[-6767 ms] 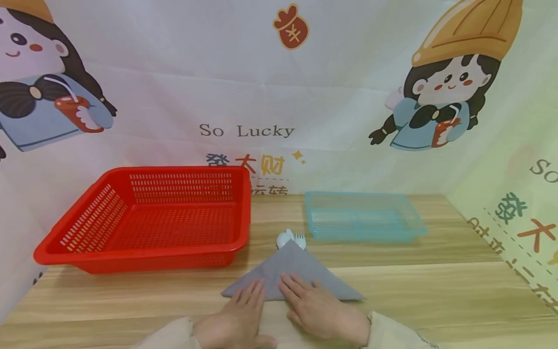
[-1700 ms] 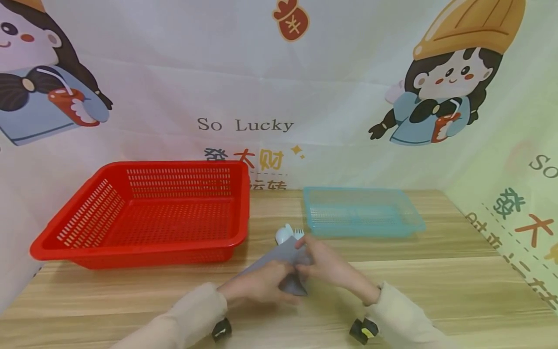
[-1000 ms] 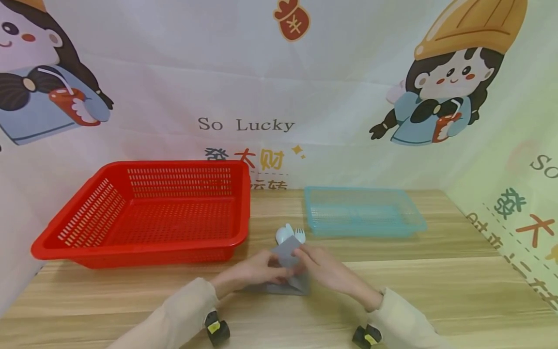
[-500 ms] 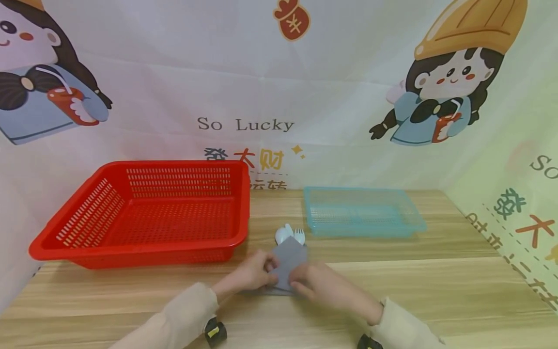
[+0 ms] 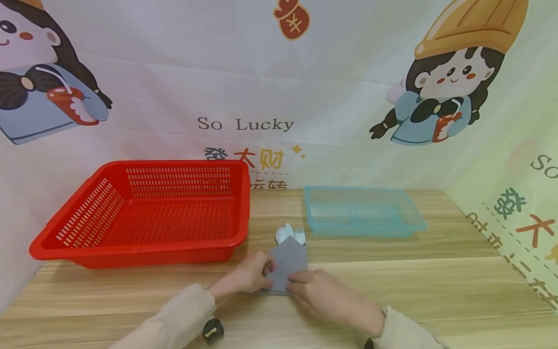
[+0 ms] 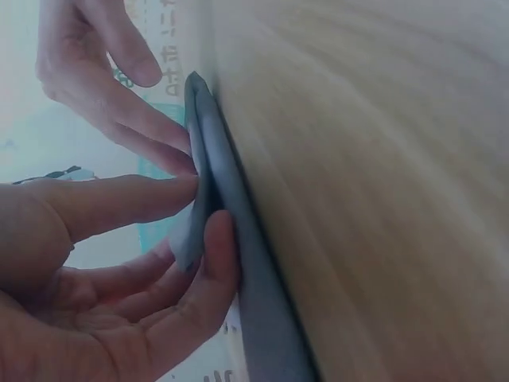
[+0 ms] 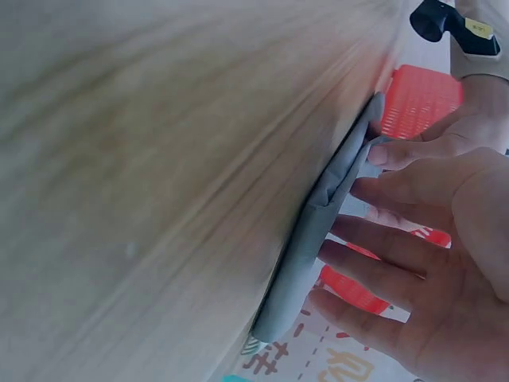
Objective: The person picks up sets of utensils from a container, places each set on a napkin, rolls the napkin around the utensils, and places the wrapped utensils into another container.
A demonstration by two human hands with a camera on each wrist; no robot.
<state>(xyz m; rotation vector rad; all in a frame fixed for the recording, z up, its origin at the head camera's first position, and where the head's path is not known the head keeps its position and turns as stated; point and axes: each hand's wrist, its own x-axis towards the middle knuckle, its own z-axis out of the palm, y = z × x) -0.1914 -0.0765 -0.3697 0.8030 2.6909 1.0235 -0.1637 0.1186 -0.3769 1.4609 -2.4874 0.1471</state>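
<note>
A grey cloth napkin (image 5: 287, 264) lies folded into a narrow packet on the wooden table. Out of its far end stick a pale spoon (image 5: 281, 236), a fork (image 5: 299, 235) and a third pale tip between them; their handles are hidden under the cloth. At the napkin's left edge my left hand (image 5: 250, 274) pinches a flap, and the left wrist view shows the cloth flap (image 6: 193, 215) between thumb and finger. My right hand (image 5: 320, 293) rests its fingertips on the near right part of the napkin, fingers fairly straight in the right wrist view.
Back left stands a large red plastic basket (image 5: 150, 251), its right side close to the napkin. A light blue shallow basket (image 5: 366, 230) stands at the back right. A printed cloth backdrop (image 5: 244, 77) closes off the table's far side.
The napkin has gone from a wide triangle under both flat hands to a narrow packet, its side corners folded in. My right hand has come nearer to me from the napkin's top.
</note>
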